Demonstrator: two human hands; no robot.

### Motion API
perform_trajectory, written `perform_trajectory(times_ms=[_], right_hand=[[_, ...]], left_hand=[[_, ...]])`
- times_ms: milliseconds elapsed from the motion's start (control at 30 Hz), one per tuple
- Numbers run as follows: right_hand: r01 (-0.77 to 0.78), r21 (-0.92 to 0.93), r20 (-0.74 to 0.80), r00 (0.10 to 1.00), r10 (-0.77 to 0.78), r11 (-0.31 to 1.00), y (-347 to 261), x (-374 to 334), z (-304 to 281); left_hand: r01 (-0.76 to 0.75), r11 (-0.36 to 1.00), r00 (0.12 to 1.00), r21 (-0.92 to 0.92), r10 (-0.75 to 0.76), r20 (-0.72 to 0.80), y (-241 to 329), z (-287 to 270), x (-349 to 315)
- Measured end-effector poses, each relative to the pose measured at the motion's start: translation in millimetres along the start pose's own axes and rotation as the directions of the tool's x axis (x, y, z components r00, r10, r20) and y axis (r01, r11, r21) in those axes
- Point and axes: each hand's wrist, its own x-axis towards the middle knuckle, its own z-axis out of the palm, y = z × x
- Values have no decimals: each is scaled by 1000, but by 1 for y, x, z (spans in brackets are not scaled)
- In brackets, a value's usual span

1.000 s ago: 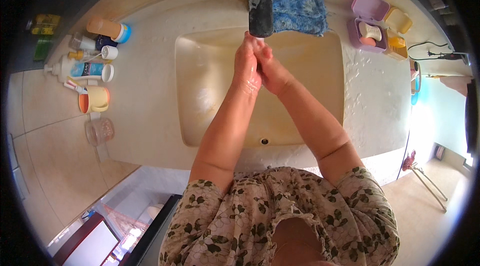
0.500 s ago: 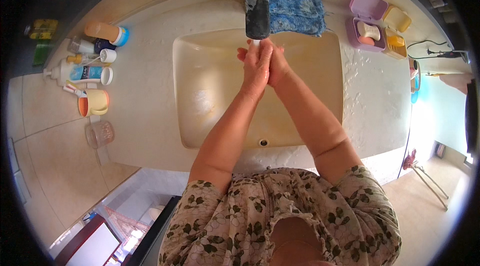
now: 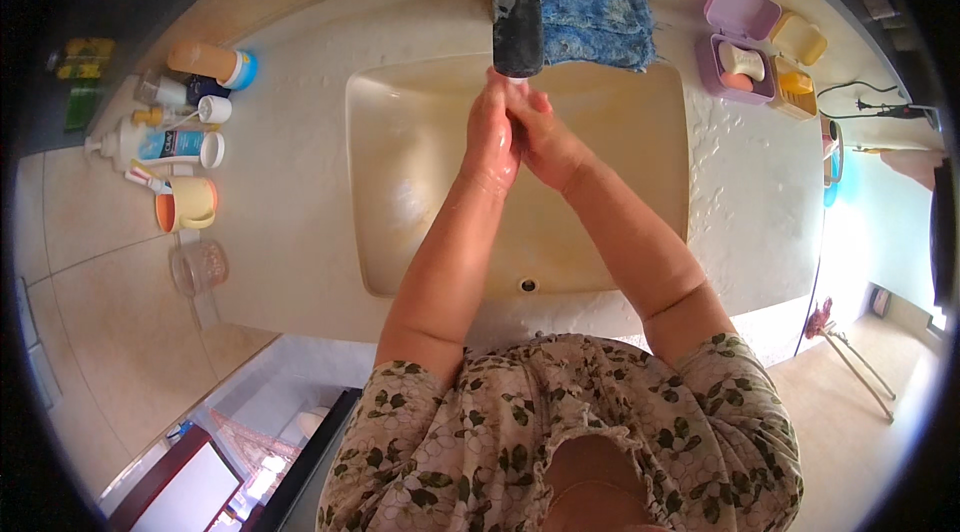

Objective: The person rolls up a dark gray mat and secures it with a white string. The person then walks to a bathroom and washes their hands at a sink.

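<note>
Both wet hands meet palm to palm just below the mouth of the black tap (image 3: 517, 27), over the far side of the cream sink basin (image 3: 420, 242). My left hand (image 3: 490, 139) is stretched out, its fingertips partly hidden by the tap. Against its palm lies my right hand (image 3: 550, 144), with the thumb raised and most of the other fingers hidden between the two hands. A little pale water shows at the tap's mouth. Neither hand holds any object that I can see.
A folded blue cloth (image 3: 597, 24) lies behind the basin. Far right are a purple soap box (image 3: 708, 72) and a yellow soap box (image 3: 789, 104), both open. Along the left edge stand several bottles, a yellow mug (image 3: 195, 204) and a clear cup (image 3: 199, 267). Water drops dot the right counter.
My hands have shifted against each other: the left has turned and moved slightly left, no longer crossing over the right. The right wrist has moved a little to the right.
</note>
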Motion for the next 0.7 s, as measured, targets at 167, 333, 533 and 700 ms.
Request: perform_trajectory(times_ms=[167,333,533,700], right_hand=[[61,-58,-78,995,-65,996,22,15,-20],[40,-358,-102,991,-82,933,5,-3,-6],[240,-811,-94,847,-524,533,-11,-5,-18],[220,-670,-227,849,-477,710,-10,-2,7]], left_hand=[[44,996,995,71,-37,-95,-5,6,9],[95,991,990,99,-105,99,9,-12,11],[65,995,996,-78,-70,-63,8,-7,5],[89,987,989,-137,-71,133,1,-4,-19]])
